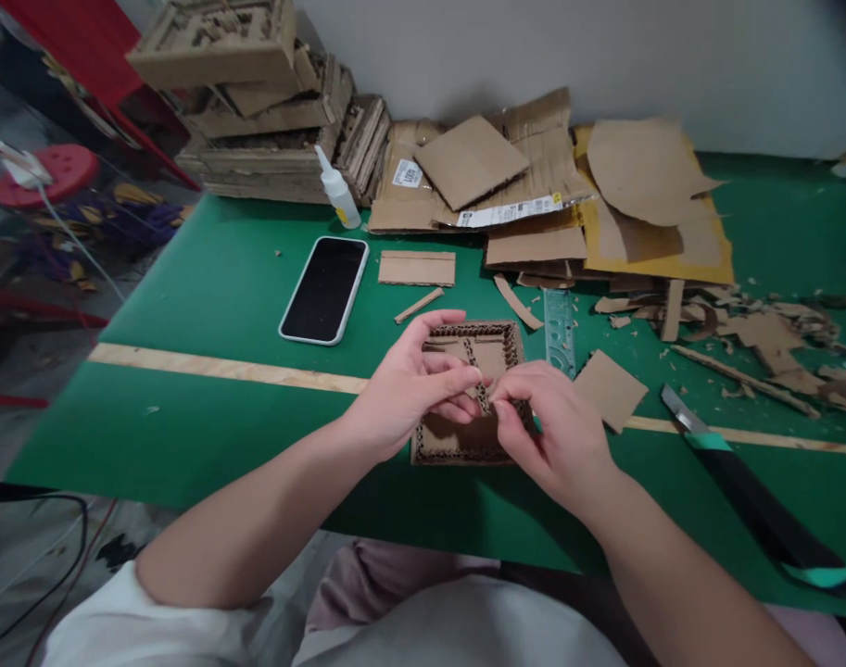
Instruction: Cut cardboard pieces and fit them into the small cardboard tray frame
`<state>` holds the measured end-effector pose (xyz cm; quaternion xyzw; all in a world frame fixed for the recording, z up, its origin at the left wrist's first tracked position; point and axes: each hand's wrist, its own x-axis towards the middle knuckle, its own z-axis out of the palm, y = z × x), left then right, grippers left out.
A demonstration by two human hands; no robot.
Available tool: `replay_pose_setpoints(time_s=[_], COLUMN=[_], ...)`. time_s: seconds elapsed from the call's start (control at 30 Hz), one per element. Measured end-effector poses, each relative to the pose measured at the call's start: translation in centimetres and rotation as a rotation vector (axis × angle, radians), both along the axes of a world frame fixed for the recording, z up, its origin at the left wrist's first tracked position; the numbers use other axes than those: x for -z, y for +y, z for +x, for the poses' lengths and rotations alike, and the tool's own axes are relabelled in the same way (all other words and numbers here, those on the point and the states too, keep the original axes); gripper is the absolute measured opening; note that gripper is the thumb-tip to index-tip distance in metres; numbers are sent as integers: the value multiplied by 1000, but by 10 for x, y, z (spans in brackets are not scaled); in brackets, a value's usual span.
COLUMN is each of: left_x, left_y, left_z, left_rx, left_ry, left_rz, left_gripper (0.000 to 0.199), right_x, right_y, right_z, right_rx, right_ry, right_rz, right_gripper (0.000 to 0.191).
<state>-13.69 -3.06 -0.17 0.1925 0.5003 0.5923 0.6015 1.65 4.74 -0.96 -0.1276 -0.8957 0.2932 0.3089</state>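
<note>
A shallow square cardboard tray (464,456) with corrugated walls sits on the green table in front of me. Over it, a narrow corrugated cardboard strip (473,357) slants between my two hands. My left hand (423,375) pinches the strip between thumb and fingers from the left. From the right, my right hand (544,408) is closed with thumb and index finger at the strip's near end. My fingers hide part of the strip and of the tray's inside, so I cannot tell whether the strip touches the tray.
Left of centre lie a phone (323,290), a glue bottle (337,193) and a cardboard rectangle (417,269). A green ruler (560,332), a cardboard square (612,389) and a utility knife (749,491) are on the right. Behind are stacked cardboard frames (256,171), sheets (473,162) and scraps (776,343).
</note>
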Motion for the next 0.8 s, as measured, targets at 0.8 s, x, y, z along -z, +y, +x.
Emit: replay_pose_setpoints(time_s=[0.8], left_x=[5], left_y=[-2], left_z=[-7], left_rx=[114], left_ry=[-27], left_rz=[55], left_gripper=[49], right_x=[-1], right_y=[2], right_z=[0], right_rx=[39], right_ry=[-12], right_rz=[27], right_gripper=[9])
